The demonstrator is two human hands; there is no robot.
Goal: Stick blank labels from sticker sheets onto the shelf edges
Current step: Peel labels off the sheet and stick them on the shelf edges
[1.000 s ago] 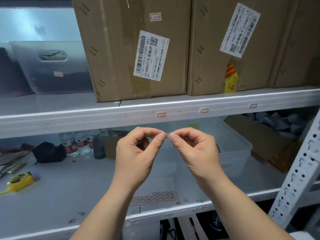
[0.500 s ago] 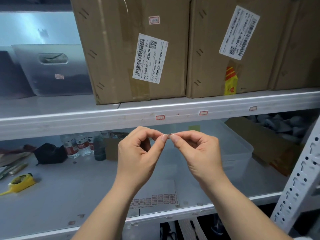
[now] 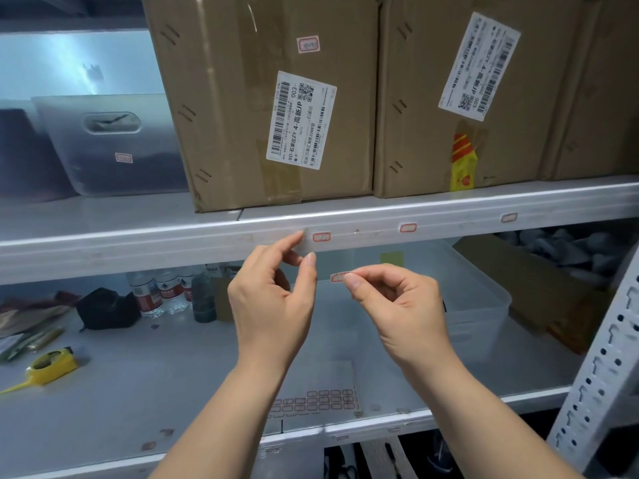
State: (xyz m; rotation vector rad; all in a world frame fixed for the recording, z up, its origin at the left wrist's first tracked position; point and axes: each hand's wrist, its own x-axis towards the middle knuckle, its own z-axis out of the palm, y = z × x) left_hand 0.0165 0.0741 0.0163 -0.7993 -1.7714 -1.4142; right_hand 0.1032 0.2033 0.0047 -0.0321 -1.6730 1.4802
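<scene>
Labels are what we are working with, so we are starting from the shelf edge [image 3: 449, 216], the long grey rail at twelve o'clock, already carrying three red-framed stickers. Below it, at six o'clock, the sticker sheet [image 3: 316, 400] is lying on the lower shelf. Our left hand [image 3: 273, 299] is pinching a clear scrap of backing [image 3: 306, 244] just beside the leftmost stuck label [image 3: 321, 237]. Our right hand [image 3: 397, 299] is pinching the peeled label [image 3: 339, 277] at one end, sticky and free, apart from the rail.

We are judging the risks: the label could be curling onto our fingertip, or landing crooked or over its neighbour. Cardboard boxes [image 3: 262, 98] are sitting above the rail without blocking it; bottles [image 3: 162, 292] and a yellow tape measure [image 3: 52, 366] are lying at nine o'clock.
</scene>
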